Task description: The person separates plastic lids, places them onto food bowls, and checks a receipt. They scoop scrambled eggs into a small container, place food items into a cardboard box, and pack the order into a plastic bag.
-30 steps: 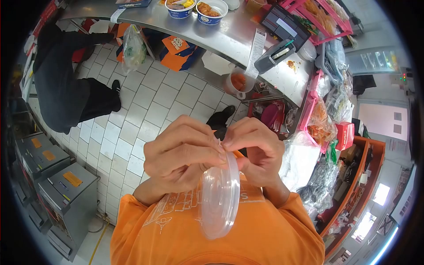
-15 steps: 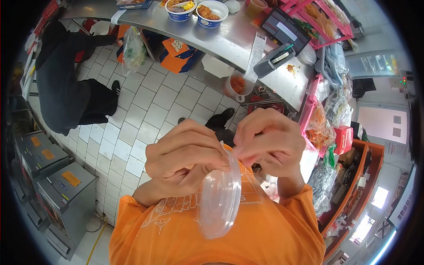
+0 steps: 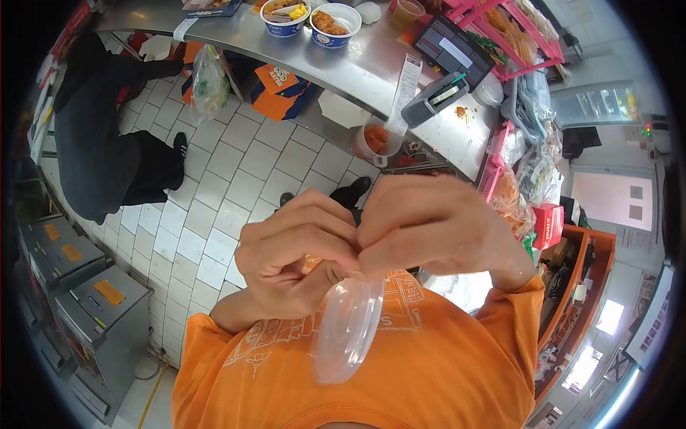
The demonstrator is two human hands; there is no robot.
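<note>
A clear round plastic lid [image 3: 346, 332] hangs on edge in front of my orange shirt. My left hand [image 3: 296, 254] is closed, with its thumb and fingers pinching the lid's upper rim. My right hand [image 3: 432, 232] is closed too, its fingertips pressed against the left fingers at that same rim. The overlapping fingers hide the top edge of the lid, so exactly where the right fingertips grip it is covered.
Beyond my hands runs a steel counter [image 3: 357, 71] with two food bowls [image 3: 334, 25], a card terminal [image 3: 436, 99] and a screen [image 3: 454, 50]. A jug [image 3: 376, 139] sits below its edge. At left, a person in dark clothes [image 3: 100, 143] bends near grey cabinets [image 3: 107, 307].
My right hand has moved left and in against the left fingers, closing the gap between the hands. The lid has shifted slightly left and its top is now covered.
</note>
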